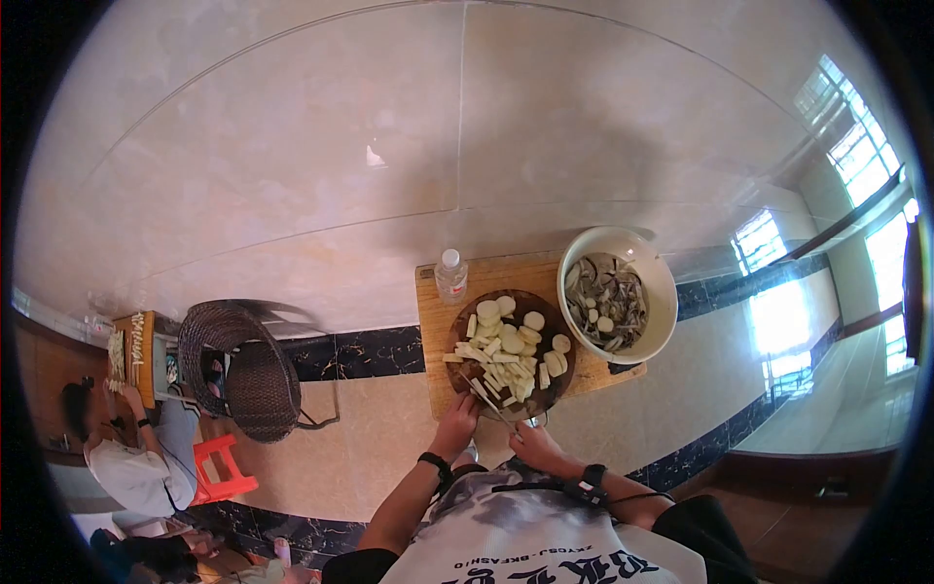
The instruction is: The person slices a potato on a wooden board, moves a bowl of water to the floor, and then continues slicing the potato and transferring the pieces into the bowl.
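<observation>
On a round dark cutting board [467, 392] lie pale round slices [509, 337] and cut sticks [501, 370]. A knife [494, 403] lies slantwise over the board's near edge. My right hand [533, 445] is closed on the knife's handle end. At the board's near left edge is my left hand [457, 422], close to the knife's far end; its fingertips are too small to make out. Behind the board's right side stands a large white bowl [664, 313] holding sliced dark-edged pieces and a few pale rounds.
The board rests on a wooden table [433, 331] against a tiled wall. A clear bottle [450, 276] stands at its back left. Farther left are a wicker chair [263, 389], a red stool [222, 471] and a seated person [136, 472] at another small table.
</observation>
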Motion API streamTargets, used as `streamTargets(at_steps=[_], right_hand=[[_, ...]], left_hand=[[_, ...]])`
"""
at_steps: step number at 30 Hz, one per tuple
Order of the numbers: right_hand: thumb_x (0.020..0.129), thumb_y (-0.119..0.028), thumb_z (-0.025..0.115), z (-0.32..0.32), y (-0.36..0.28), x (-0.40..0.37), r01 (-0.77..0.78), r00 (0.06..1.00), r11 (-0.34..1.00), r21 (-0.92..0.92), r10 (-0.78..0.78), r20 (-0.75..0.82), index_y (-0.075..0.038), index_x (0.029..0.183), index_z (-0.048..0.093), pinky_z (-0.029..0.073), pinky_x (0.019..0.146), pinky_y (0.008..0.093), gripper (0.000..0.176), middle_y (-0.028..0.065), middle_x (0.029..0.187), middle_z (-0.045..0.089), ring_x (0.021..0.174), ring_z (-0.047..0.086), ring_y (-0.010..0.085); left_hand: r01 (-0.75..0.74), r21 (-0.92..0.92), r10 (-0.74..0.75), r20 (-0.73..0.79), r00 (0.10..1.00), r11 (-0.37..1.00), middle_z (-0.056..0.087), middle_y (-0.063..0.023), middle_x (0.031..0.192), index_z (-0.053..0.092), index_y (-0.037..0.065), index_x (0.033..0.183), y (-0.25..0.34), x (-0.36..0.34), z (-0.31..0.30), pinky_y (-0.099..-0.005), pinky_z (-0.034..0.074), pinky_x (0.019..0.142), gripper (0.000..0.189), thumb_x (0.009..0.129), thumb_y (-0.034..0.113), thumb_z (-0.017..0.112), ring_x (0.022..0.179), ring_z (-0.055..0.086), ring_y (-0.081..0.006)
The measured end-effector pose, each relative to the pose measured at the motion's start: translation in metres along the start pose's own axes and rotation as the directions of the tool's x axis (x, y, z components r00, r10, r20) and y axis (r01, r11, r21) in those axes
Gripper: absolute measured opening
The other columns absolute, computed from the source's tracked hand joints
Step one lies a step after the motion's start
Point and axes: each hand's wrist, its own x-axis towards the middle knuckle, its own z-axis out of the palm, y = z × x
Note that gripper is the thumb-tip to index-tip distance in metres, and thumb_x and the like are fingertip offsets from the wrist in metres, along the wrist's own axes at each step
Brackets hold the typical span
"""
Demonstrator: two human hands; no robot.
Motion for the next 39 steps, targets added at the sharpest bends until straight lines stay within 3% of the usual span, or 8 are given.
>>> streamTargets(at_steps=[15, 18, 21, 24, 28, 30, 36, 39], right_hand=[[0.095, -0.024, 0.054, 0.021, 0.004, 0.005, -0.106, 0.994, 0.994, 0.021, 0.106, 0.016, 0.007, 0.099, 0.053, 0.045, 0.081, 0.0606, 0.031, 0.0375, 0.090, 0.060, 0.093, 0.059, 0.0561], [0.095, -0.024, 0.054, 0.016, -0.005, 0.012, 0.125, 0.992, 0.988, -0.090, -0.125, 0.012, 0.007, 0.105, 0.052, 0.046, 0.081, 0.0614, 0.033, 0.0384, 0.092, 0.061, 0.092, 0.059, 0.0570], [0.095, -0.024, 0.054, 0.029, -0.003, 0.029, -0.002, 1.000, 1.000, 0.029, 0.002, -0.023, 0.008, 0.111, 0.050, 0.046, 0.080, 0.0629, 0.035, 0.0384, 0.092, 0.063, 0.090, 0.059, 0.0582], [0.095, -0.023, 0.054, 0.017, -0.018, 0.029, -0.120, 0.992, 0.993, -0.019, 0.120, 0.033, 0.007, 0.112, 0.049, 0.046, 0.076, 0.0638, 0.035, 0.0374, 0.086, 0.063, 0.085, 0.060, 0.0586], [0.095, -0.024, 0.055, 0.007, -0.011, 0.019, 0.069, 0.998, 0.997, -0.019, -0.069, -0.001, 0.006, 0.109, 0.050, 0.047, 0.073, 0.0634, 0.033, 0.0366, 0.080, 0.062, 0.081, 0.061, 0.0572], [0.095, -0.024, 0.055, 0.006, -0.001, 0.014, -0.011, 1.000, 1.000, 0.007, 0.011, 0.002, 0.005, 0.108, 0.050, 0.047, 0.072, 0.0629, 0.032, 0.0359, 0.077, 0.062, 0.078, 0.061, 0.0563], [0.096, -0.025, 0.056, -0.015, -0.005, 0.009, 0.058, 0.995, 0.996, -0.067, -0.063, -0.079, 0.001, 0.106, 0.051, 0.049, 0.067, 0.0618, 0.028, 0.0326, 0.074, 0.062, 0.075, 0.061, 0.0548], [0.096, -0.027, 0.058, -0.041, -0.032, 0.003, 0.026, 0.998, 0.983, -0.181, -0.036, -0.049, 0.000, 0.106, 0.051, 0.050, 0.067, 0.0616, 0.030, 0.0304, 0.075, 0.064, 0.075, 0.063, 0.0525]], left_hand=[[-0.025, 0.011, 0.025, -0.001, 1.000, 1.000, 0.063, -0.0199, 0.114, 0.067, -0.008, 0.104, -0.007, -0.003, 0.000, -0.0394, 0.052, 0.098, 0.028, 0.082, 0.006, 0.058, 0.113, 0.059, -0.0343], [-0.045, -0.017, 0.045, -0.030, 0.999, 0.999, 0.063, -0.0189, 0.113, 0.067, -0.007, 0.104, -0.007, -0.001, -0.001, -0.0395, 0.052, 0.097, 0.028, 0.081, 0.007, 0.058, 0.113, 0.059, -0.0336], [-0.021, -0.033, 0.020, -0.018, 1.000, 0.999, 0.062, -0.0182, 0.111, 0.068, -0.006, 0.104, -0.003, 0.002, -0.006, -0.0398, 0.052, 0.097, 0.028, 0.081, 0.007, 0.058, 0.113, 0.059, -0.0340], [-0.054, 0.025, 0.054, -0.037, 0.998, 0.998, 0.062, -0.0181, 0.111, 0.068, -0.005, 0.104, -0.008, 0.002, 0.003, -0.0397, 0.053, 0.095, 0.027, 0.080, 0.006, 0.059, 0.112, 0.059, -0.0344], [-0.027, -0.011, 0.026, -0.064, 0.998, 1.000, 0.062, -0.0188, 0.112, 0.067, -0.005, 0.105, -0.006, 0.003, 0.003, -0.0398, 0.054, 0.095, 0.028, 0.080, 0.005, 0.060, 0.114, 0.059, -0.0350], [-0.050, -0.009, 0.050, -0.066, 0.997, 0.999, 0.062, -0.0196, 0.113, 0.066, -0.005, 0.107, -0.005, 0.006, 0.005, -0.0401, 0.054, 0.095, 0.030, 0.080, 0.005, 0.061, 0.115, 0.059, -0.0356], [-0.031, -0.215, 0.006, -0.117, 0.993, 0.976, 0.061, -0.0217, 0.115, 0.064, -0.002, 0.110, 0.005, 0.020, 0.001, -0.0461, 0.053, 0.095, 0.029, 0.082, 0.002, 0.062, 0.112, 0.059, -0.0413], [0.143, -0.277, -0.197, -0.178, 0.964, 0.950, 0.062, -0.0194, 0.110, 0.064, 0.000, 0.106, 0.027, 0.028, -0.040, -0.0480, 0.052, 0.091, 0.026, 0.080, 0.002, 0.062, 0.108, 0.059, -0.0411]])
